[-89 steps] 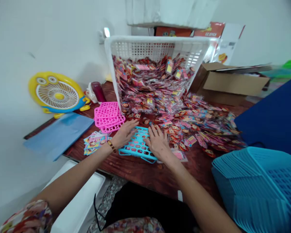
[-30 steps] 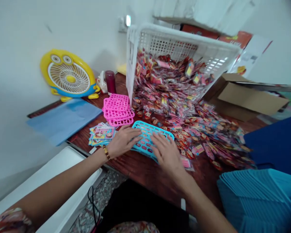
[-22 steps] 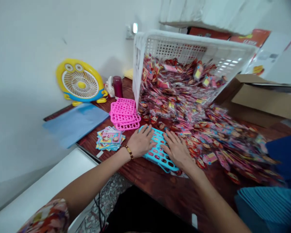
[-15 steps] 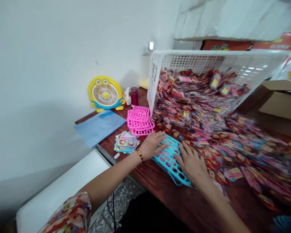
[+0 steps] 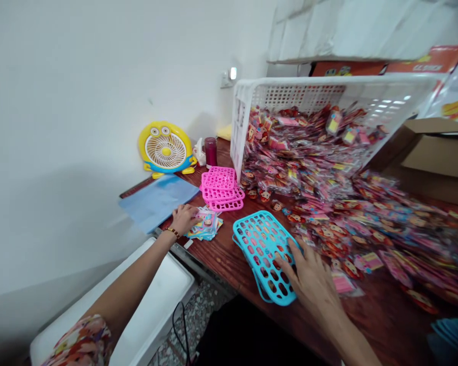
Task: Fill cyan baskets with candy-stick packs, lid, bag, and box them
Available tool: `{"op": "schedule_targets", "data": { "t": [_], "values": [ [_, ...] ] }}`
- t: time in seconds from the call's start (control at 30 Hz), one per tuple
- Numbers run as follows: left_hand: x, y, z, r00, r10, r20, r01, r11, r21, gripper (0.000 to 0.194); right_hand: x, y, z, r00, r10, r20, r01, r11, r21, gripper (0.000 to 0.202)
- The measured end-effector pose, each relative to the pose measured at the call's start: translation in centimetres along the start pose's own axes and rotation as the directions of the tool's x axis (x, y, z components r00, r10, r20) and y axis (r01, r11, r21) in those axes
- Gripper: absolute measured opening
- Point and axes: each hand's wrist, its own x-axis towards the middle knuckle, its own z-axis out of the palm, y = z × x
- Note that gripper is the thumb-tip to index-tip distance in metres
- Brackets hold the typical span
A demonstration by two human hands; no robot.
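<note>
A blue basket (image 5: 265,254) with oval holes lies on the dark wooden table (image 5: 223,259), and red and pink shapes show through its holes. My right hand (image 5: 309,267) rests on its right side, fingers spread. At the left, my left hand (image 5: 183,219) touches a small pile of printed cards (image 5: 208,223); its fingers are bent over the edge, and whether they grip a card is unclear. Pink baskets (image 5: 222,189) are stacked behind the cards. Many small wrapped packets (image 5: 309,173) spill from a tipped white crate (image 5: 238,122) over the table's right side.
A yellow fan (image 5: 166,151) and a dark red bottle (image 5: 210,151) stand by the wall. A blue sheet (image 5: 156,201) overhangs the table's left edge. An open cardboard box (image 5: 438,157) is at the right, and a white box (image 5: 156,300) sits below the table.
My left hand has left the blue basket and moved left onto the card pile. My right hand remains at the basket, which now sits slightly turned and more exposed.
</note>
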Motion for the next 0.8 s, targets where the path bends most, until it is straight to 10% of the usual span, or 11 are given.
{"op": "schedule_targets", "data": {
  "t": [0.3, 0.5, 0.7, 0.8],
  "values": [
    [1.5, -1.5, -0.2, 0.984, -0.147, -0.101, 0.117, 0.959, -0.257, 0.029, 0.1, 0.0, -0.3, 1.000, -0.025, 0.000, 0.025, 0.999, 0.039, 0.055],
    [-0.1, 0.1, -3.8, 0.971, -0.143, -0.191, 0.018, 0.842, -0.540, 0.040, -0.1, 0.9, 0.5, 1.000, -0.011, -0.024, 0.018, 0.940, 0.340, 0.059],
    [-2.4, 10.1, -7.7, 0.972, 0.235, 0.030, -0.154, 0.722, -0.675, 0.053, 0.2, 2.8, 0.6, 0.993, 0.106, 0.059, -0.114, 0.636, 0.763, 0.062],
    [-2.9, 17.4, -6.2, 0.758, 0.592, 0.274, -0.383, 0.744, -0.548, 0.045, 0.3, 3.9, 0.3, 0.982, 0.176, 0.064, -0.149, 0.522, 0.840, 0.056]
  ]
}}
